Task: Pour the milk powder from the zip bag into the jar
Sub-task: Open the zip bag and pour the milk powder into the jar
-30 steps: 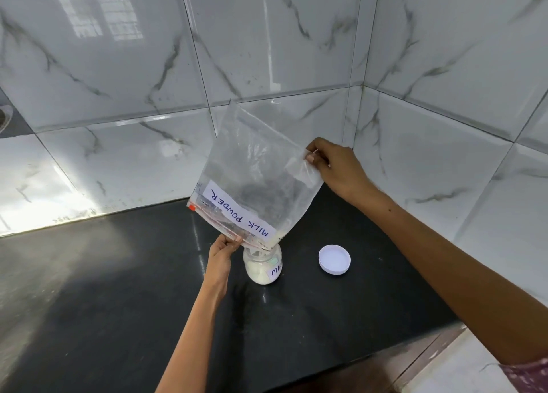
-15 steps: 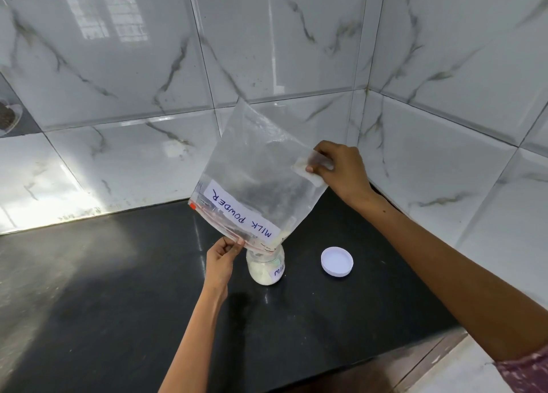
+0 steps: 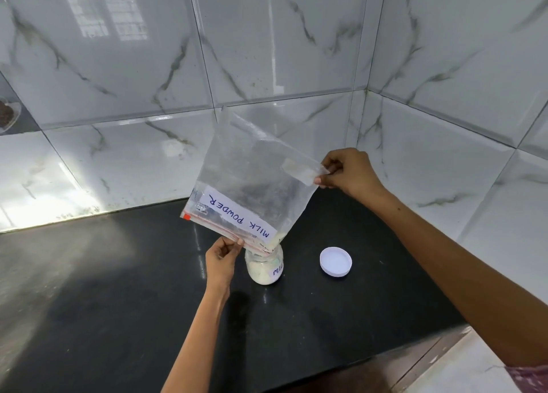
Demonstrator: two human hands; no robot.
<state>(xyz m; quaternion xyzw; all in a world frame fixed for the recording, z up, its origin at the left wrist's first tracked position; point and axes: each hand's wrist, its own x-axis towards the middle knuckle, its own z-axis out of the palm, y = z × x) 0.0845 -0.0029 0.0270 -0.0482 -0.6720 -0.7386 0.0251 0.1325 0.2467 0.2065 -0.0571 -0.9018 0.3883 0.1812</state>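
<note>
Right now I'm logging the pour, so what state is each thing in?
zip bag: upended, mouth open over the jar, nearly empty.
jar: upright, uncapped, partly filled with powder.
white lid: off, lying on the counter.
left hand: pinching the bag's mouth.
right hand: pinching a raised bottom corner.

Zip bag (image 3: 252, 182): thin clear plastic film, creased and dusted cloudy inside, with a white paper label (image 3: 238, 216). Jar (image 3: 264, 266): transparent and smooth; glass or plastic cannot be told. Lid (image 3: 335, 261): matt white plastic. Counter (image 3: 103, 289): dark polished stone. Wall tiles (image 3: 267, 36): glossy white marble-patterned glaze.
</note>
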